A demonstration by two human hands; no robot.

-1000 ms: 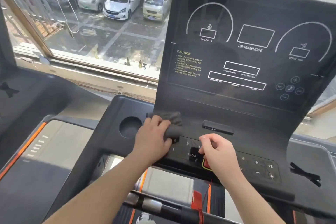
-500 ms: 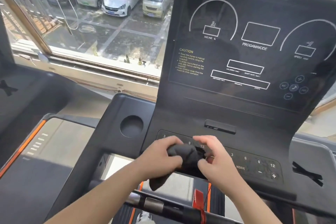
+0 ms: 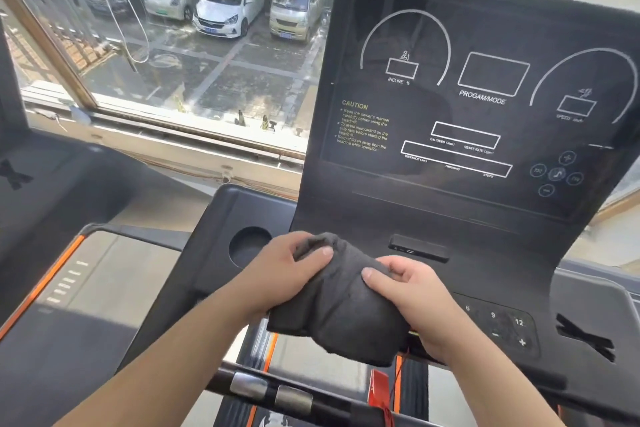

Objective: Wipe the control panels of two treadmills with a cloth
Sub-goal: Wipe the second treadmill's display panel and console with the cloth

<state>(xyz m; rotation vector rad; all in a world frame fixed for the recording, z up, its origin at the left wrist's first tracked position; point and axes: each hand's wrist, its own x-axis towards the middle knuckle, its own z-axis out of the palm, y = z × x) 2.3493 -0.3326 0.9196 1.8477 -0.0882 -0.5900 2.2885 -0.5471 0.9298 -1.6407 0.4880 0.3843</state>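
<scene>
The window (image 3: 166, 55) is filling the upper left of the view, and parked cars (image 3: 228, 7) are showing through it in a lot below. The treadmill console (image 3: 467, 211) is standing upright in the centre and right, its dark display panel (image 3: 478, 87) carrying white gauge arcs, the words INCLINE %, PROGAM/MODE, and a yellow CAUTION notice (image 3: 363, 126). A second treadmill (image 3: 52, 204) is sitting to the left, with an orange stripe running along its edge. Below the display, the lower control panel (image 3: 498, 322) is showing keys marked 6, 9, 12, minus and plus at the right; its left and middle keys are being hidden by the hands and the cloth. A round cup recess (image 3: 249, 246) is sitting in the console shelf just left of the left hand. The dark grey cloth (image 3: 343, 308) is being held bunched between both hands, over the middle of the lower control panel; whether it is touching the keys cannot be told. The left hand (image 3: 287, 274) is gripping the upper left of the cloth, fingers curled closed over its top edge with the thumb pressing on the fabric. The right hand (image 3: 415, 302) is gripping the right side, fingers folded closed into the cloth. A red tag (image 3: 379, 388) is hanging below the console near the handlebar (image 3: 273, 392).
</scene>
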